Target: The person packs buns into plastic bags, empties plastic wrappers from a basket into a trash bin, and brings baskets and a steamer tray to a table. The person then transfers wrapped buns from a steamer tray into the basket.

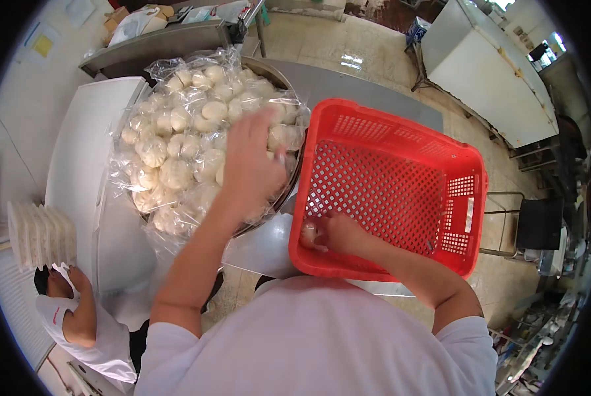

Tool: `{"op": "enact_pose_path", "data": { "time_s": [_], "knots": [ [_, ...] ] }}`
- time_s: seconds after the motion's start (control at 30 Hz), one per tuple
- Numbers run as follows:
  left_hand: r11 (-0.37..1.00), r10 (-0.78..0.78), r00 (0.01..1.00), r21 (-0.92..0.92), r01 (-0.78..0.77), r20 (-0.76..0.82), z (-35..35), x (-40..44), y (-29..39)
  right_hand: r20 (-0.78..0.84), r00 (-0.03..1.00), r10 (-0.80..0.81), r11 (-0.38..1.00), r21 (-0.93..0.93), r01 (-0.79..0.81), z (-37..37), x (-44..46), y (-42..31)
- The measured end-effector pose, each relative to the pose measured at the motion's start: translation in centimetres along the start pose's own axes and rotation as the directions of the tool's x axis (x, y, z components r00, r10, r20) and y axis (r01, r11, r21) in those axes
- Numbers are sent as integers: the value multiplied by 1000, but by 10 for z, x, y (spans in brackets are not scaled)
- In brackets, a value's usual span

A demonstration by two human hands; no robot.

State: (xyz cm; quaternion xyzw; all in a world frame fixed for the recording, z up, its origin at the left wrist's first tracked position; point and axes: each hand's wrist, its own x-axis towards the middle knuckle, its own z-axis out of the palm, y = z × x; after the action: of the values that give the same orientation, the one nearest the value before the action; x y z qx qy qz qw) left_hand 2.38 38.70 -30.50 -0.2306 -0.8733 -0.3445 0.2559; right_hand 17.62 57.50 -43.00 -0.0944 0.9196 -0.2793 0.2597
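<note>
A big heap of pale round buns in clear plastic bags fills a round metal-rimmed container on the left. Over its right side is my left hand, blurred at the fingertips, with fingers stretched out and nothing visible in it. My right hand reaches down into the near left corner of a red plastic basket. Its fingers close around a bagged bun against the basket's left wall; the hand partly covers it. Holes in a lattice pattern cover the basket floor.
Both containers stand on a metal table. A white chest-like surface lies at left. A co-worker in a white shirt is at lower left, beside stacked clear trays. A large white cabinet and a dark chair are at right.
</note>
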Motion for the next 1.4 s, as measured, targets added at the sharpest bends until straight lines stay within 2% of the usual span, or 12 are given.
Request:
{"op": "enact_pose_path", "data": {
  "time_s": [0.1,0.17,0.37,0.43,0.57,0.67,0.83,0.97,1.2,1.3,1.33,1.4],
  "knots": [
    [939,95,986,318,-133,134,38,43,-46,-7,1000,4,1000,15,-4,2,-4,-3],
    [946,-22,862,288,-145,507,41,58,-62,-13,999,-44,999,12,44,3,-5,0],
    [996,91,966,-12,-90,243,29,69,-43,-57,996,74,981,186,-63,-69,-25,-19],
    [990,116,976,-104,-98,184,8,74,-17,-555,831,44,965,238,108,-97,-29,-14],
    [958,242,945,-205,-198,218,-29,78,38,-850,499,-169,933,25,359,-181,-27,-49],
    [896,356,888,-376,-237,290,-42,66,76,-731,616,-294,876,51,479,-196,-24,-68],
    [514,124,924,-820,251,360,-19,16,76,-620,738,-267,750,347,563,-190,-39,-67],
    [466,107,749,-699,543,654,-12,-37,82,-580,811,-78,719,530,449,-187,-46,-81],
    [392,-221,711,-607,691,668,25,-66,83,-632,734,-247,934,48,355,-157,-47,-56],
    [-307,-241,540,-591,746,806,40,-81,66,-619,608,-497,868,-342,360,-132,-57,-62],
    [-356,-207,343,-397,846,916,20,-63,76,-597,636,-489,870,-386,308,-127,-61,-65],
    [-418,7,335,-301,857,942,14,-61,63,-606,673,-424,905,-317,284,-123,-60,-63]
  ]
}}
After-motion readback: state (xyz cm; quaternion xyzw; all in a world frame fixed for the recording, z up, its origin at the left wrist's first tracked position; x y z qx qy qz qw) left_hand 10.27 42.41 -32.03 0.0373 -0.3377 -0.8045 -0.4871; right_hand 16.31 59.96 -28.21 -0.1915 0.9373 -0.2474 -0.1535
